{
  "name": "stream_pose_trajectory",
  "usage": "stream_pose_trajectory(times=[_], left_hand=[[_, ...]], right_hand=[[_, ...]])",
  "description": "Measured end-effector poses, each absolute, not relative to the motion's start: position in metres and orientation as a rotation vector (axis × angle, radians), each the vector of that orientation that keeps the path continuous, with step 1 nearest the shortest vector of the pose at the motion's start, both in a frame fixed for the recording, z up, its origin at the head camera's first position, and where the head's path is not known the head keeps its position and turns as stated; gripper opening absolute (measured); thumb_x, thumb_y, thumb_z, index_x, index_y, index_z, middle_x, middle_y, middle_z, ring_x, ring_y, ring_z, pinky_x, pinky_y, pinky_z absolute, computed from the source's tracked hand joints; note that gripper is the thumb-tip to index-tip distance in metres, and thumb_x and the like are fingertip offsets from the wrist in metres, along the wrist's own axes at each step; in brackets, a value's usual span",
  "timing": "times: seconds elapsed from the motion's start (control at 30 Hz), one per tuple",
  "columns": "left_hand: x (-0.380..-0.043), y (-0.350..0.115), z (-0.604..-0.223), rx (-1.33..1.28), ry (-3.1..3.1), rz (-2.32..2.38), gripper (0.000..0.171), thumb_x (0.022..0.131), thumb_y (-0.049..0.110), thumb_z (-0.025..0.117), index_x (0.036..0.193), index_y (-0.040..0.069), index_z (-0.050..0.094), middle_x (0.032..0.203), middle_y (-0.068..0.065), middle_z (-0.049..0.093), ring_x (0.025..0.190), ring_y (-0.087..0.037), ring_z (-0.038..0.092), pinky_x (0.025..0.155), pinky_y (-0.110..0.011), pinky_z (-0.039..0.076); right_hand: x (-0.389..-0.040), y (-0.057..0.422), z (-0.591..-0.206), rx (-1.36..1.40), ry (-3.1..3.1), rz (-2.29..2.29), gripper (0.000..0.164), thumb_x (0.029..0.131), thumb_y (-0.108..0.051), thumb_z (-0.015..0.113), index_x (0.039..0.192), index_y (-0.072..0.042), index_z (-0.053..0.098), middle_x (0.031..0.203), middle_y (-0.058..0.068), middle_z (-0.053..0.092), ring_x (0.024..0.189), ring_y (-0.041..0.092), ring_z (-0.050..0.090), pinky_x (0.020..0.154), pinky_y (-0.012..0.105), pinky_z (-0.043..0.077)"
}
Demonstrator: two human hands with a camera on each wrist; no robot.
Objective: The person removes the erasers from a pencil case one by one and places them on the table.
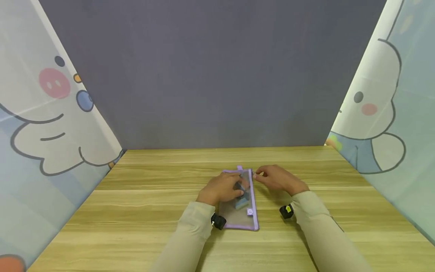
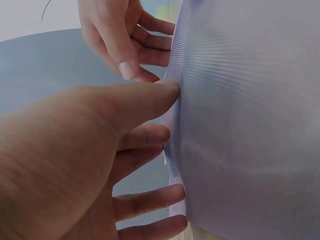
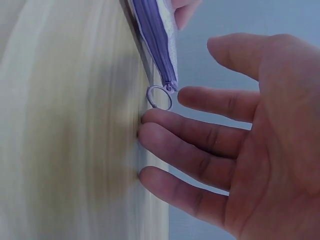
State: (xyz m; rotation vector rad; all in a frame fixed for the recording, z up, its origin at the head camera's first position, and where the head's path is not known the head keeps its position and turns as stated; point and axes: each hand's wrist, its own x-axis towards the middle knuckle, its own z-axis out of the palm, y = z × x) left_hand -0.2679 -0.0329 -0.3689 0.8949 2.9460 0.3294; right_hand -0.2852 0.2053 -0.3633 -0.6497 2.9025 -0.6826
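Note:
A see-through mesh zipper pouch (image 1: 234,219) with purple edging lies on the table, with blue and reddish items (image 1: 242,204) showing through it. My left hand (image 1: 222,187) rests on its upper part, thumb and fingers spread over the mesh. In the left wrist view the left thumb (image 2: 145,100) touches the pouch's surface. At the pouch's upper right corner is my right hand (image 1: 276,177), thumb and fingers apart. Beside the right fingertips, a ring pull (image 3: 159,98) hangs from the end of the purple zipper (image 3: 155,40); whether a finger touches it I cannot tell.
The wood-grain table (image 1: 136,211) stretches out around the pouch. A dark grey panel (image 1: 210,75) stands behind it, and curtains with cartoon animals (image 1: 40,113) hang at both sides. A small purple tab (image 1: 239,167) sticks out from the pouch's far edge.

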Motion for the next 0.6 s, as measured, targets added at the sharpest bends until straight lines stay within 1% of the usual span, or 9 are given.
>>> stream_pose_trajectory(times=[0.1, 0.2, 0.27, 0.3, 0.4, 0.53, 0.6], left_hand=[[-0.2685, -0.0318, -0.3681, 0.902, 2.950, 0.339, 0.033, 0.094, 0.042, 0.068, 0.123, 0.027, 0.068, 0.149, 0.006, 0.050, 0.136, -0.022, 0.046, 0.100, -0.044, 0.047], [-0.2697, -0.0328, -0.3680, 0.901, 2.952, 0.347, 0.026, 0.093, 0.041, 0.070, 0.117, 0.030, 0.066, 0.138, 0.009, 0.058, 0.130, -0.020, 0.051, 0.095, -0.043, 0.049], [-0.2705, -0.0339, -0.3677, 0.905, 2.958, 0.349, 0.024, 0.092, 0.040, 0.071, 0.114, 0.031, 0.065, 0.130, 0.011, 0.061, 0.125, -0.019, 0.053, 0.090, -0.043, 0.050], [-0.2707, -0.0344, -0.3675, 0.908, 2.961, 0.347, 0.023, 0.092, 0.039, 0.071, 0.113, 0.031, 0.065, 0.129, 0.011, 0.062, 0.125, -0.020, 0.054, 0.089, -0.043, 0.050], [-0.2704, -0.0346, -0.3668, 0.915, 2.964, 0.311, 0.025, 0.093, 0.040, 0.071, 0.115, 0.030, 0.065, 0.139, 0.008, 0.058, 0.130, -0.023, 0.051, 0.090, -0.047, 0.051], [-0.2690, -0.0315, -0.3669, 0.917, 2.952, 0.257, 0.034, 0.095, 0.042, 0.068, 0.125, 0.027, 0.066, 0.154, 0.003, 0.045, 0.138, -0.029, 0.044, 0.095, -0.052, 0.049], [-0.2689, -0.0293, -0.3677, 0.916, 2.948, 0.236, 0.037, 0.096, 0.042, 0.066, 0.130, 0.026, 0.065, 0.155, 0.002, 0.043, 0.139, -0.030, 0.043, 0.096, -0.051, 0.050]], right_hand=[[-0.2862, 0.2053, -0.3628, -0.640, 2.917, -0.675, 0.041, 0.104, -0.035, 0.053, 0.128, -0.004, 0.066, 0.116, 0.011, 0.069, 0.101, 0.026, 0.065, 0.085, 0.048, 0.053], [-0.2877, 0.2044, -0.3636, -0.627, 2.932, -0.673, 0.041, 0.104, -0.037, 0.054, 0.126, -0.004, 0.067, 0.112, 0.009, 0.070, 0.096, 0.023, 0.066, 0.083, 0.046, 0.053], [-0.2885, 0.2032, -0.3642, -0.615, 2.941, -0.675, 0.041, 0.103, -0.038, 0.055, 0.125, -0.005, 0.067, 0.110, 0.008, 0.070, 0.094, 0.020, 0.065, 0.082, 0.046, 0.053], [-0.2888, 0.2026, -0.3646, -0.615, 2.948, -0.673, 0.041, 0.103, -0.038, 0.055, 0.124, -0.005, 0.067, 0.108, 0.008, 0.070, 0.092, 0.020, 0.065, 0.082, 0.045, 0.053], [-0.2894, 0.2006, -0.3671, -0.617, 2.976, -0.642, 0.040, 0.102, -0.037, 0.056, 0.121, -0.005, 0.068, 0.105, 0.006, 0.071, 0.089, 0.018, 0.065, 0.080, 0.044, 0.053], [-0.2880, 0.1994, -0.3712, -0.622, 3.010, -0.577, 0.035, 0.100, -0.034, 0.059, 0.117, -0.005, 0.070, 0.100, 0.005, 0.071, 0.087, 0.018, 0.066, 0.079, 0.044, 0.054], [-0.2864, 0.1997, -0.3724, -0.605, 3.021, -0.560, 0.034, 0.099, -0.034, 0.060, 0.116, -0.005, 0.070, 0.100, 0.004, 0.071, 0.088, 0.017, 0.065, 0.079, 0.044, 0.054]])
